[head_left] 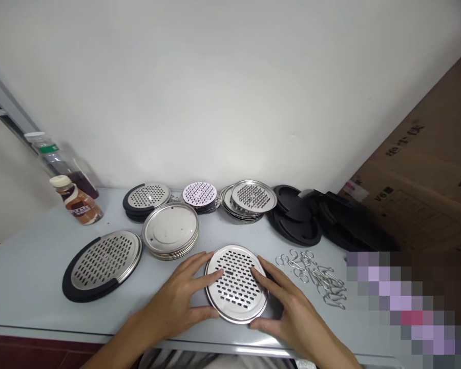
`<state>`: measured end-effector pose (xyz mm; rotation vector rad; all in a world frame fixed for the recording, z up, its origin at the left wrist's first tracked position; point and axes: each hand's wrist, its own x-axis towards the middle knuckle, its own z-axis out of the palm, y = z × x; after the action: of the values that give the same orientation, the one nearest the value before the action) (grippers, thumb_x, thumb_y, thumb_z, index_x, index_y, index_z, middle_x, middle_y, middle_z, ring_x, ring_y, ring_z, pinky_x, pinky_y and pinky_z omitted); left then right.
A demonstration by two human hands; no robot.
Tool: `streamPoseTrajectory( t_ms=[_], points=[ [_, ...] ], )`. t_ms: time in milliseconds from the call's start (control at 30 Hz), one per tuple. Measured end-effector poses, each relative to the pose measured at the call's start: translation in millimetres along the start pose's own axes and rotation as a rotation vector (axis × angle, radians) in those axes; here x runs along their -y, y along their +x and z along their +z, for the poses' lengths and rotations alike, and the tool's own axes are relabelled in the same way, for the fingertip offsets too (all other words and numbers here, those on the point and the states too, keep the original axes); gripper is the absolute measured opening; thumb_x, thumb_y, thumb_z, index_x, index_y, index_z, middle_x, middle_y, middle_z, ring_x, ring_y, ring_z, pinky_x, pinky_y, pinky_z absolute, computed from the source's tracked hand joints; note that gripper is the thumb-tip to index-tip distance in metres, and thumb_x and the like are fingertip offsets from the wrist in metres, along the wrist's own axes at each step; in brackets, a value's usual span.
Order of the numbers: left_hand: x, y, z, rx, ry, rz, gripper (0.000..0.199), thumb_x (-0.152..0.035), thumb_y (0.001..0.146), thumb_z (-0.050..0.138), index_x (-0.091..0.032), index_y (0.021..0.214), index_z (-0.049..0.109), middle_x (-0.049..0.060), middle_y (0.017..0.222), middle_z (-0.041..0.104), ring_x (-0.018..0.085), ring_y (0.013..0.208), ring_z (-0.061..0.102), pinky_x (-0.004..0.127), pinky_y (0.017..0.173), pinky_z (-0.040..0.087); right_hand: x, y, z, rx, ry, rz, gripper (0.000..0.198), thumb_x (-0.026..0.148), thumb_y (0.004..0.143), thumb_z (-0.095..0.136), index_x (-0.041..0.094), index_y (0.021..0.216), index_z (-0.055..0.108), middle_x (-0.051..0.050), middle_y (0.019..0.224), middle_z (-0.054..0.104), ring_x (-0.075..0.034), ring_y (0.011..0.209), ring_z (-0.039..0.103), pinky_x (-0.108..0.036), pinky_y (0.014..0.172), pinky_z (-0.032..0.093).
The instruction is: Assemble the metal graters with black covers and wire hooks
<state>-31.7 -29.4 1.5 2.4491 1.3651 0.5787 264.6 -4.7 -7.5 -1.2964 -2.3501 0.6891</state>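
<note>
A round metal grater disc [236, 284] with rows of oblong slots is near the table's front edge, between my two hands. My left hand [184, 292] grips its left rim, index finger resting on the face and thumb at the lower edge. On the opposite rim, my right hand [282, 297] holds it the same way, thumb low and index finger on the slotted face. Behind my left hand is a stack of plain round metal plates [171, 229]. To the right of my right hand lies a loose heap of bent wire hooks [315, 277].
A grater disc in a black rim [103, 264] lies at left. Along the wall stand black-rimmed graters [148, 197], a pale perforated disc [200, 194], stacked graters [253, 197] and black plastic rings [297, 225]. Two bottles [79, 202] are far left; a cardboard box [422, 169] is right.
</note>
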Motion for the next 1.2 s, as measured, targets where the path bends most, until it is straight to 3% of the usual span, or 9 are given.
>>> streamPoseTrajectory(
  t_ms=[300, 467, 767, 1200],
  points=[
    [-3, 1, -4, 0.031, 0.05, 0.052, 0.057, -0.045, 0.088, 0.061, -0.036, 0.142, 0.044, 0.006, 0.156, 0.025, 0.031, 0.141, 0.028, 0.053, 0.111, 0.034, 8, -1, -4, -0.01, 0.009, -0.022, 0.085, 0.049, 0.067, 0.08, 0.028, 0.142, 0.046, -0.01, 0.157, 0.027, -0.034, 0.14, 0.033, -0.048, 0.112, 0.036],
    [-4, 0, 1, 0.04, 0.082, 0.052, 0.056, -0.044, 0.09, 0.058, -0.037, 0.143, 0.042, 0.006, 0.158, 0.018, 0.034, 0.141, 0.027, 0.054, 0.109, 0.036, 13, 1, -7, -0.023, 0.01, -0.039, 0.082, 0.054, 0.07, 0.076, 0.027, 0.141, 0.047, -0.012, 0.156, 0.029, -0.033, 0.14, 0.032, -0.048, 0.112, 0.035],
    [-7, 2, 7, -0.031, 0.142, 0.09, 0.059, -0.045, 0.087, 0.061, -0.038, 0.142, 0.042, 0.007, 0.155, 0.024, 0.035, 0.137, 0.033, 0.053, 0.106, 0.041, 15, 5, -9, -0.046, 0.003, -0.097, 0.079, 0.058, 0.069, 0.075, 0.026, 0.137, 0.052, -0.013, 0.152, 0.035, -0.032, 0.139, 0.036, -0.048, 0.113, 0.035],
    [-20, 7, 8, -0.037, 0.198, 0.117, 0.063, -0.044, 0.089, 0.058, -0.038, 0.147, 0.033, 0.009, 0.154, 0.021, 0.037, 0.136, 0.03, 0.059, 0.102, 0.042, 19, 4, -12, -0.057, 0.045, -0.08, 0.076, 0.054, 0.069, 0.077, 0.028, 0.136, 0.054, -0.009, 0.152, 0.035, -0.03, 0.138, 0.035, -0.043, 0.114, 0.033]
  ],
)
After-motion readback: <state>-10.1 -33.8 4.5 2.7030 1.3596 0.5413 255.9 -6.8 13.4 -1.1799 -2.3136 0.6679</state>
